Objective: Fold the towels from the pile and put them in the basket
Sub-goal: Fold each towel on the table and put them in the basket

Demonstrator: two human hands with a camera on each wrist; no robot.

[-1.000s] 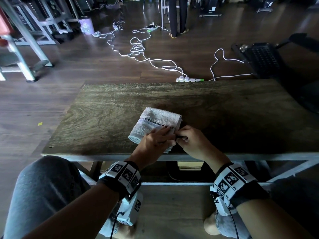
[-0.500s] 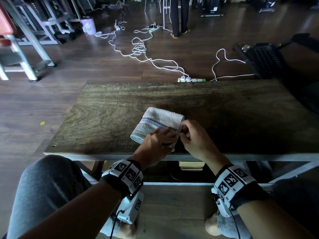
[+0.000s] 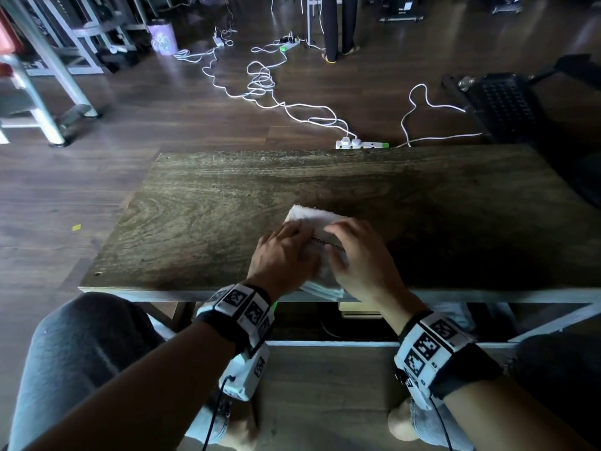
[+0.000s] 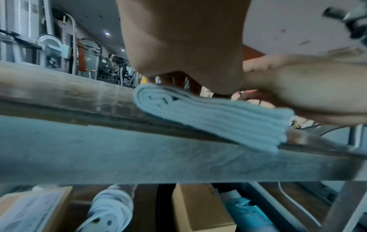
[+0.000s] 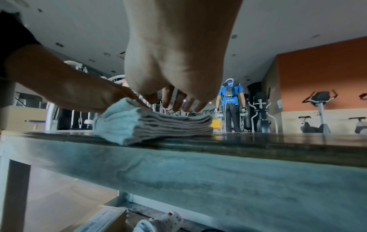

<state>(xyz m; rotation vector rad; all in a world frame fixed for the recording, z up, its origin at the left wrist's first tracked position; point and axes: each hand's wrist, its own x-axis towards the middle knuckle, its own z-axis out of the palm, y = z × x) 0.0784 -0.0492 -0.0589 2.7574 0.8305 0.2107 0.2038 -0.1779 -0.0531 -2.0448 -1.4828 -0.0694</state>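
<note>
Two hands lie side by side on a folded towel (image 3: 317, 219) at the near edge of the tabletop (image 3: 201, 216). Left hand (image 3: 282, 255) and right hand (image 3: 361, 255) press its top with fingers extended, nothing gripped. Its near corner overhangs that edge; stacked layers show in both wrist views. Bare wood runs to the far, left and right edges.

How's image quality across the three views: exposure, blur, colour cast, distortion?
Head view: dim overall, table edges bowed by the wide lens, left hand and right hand slightly motion-smeared over the towel. Left wrist view: soft and smeared, bluish cast on the towel, palm fills the top. Right wrist view: sharper, towel layers readable, same blue cast.
</note>
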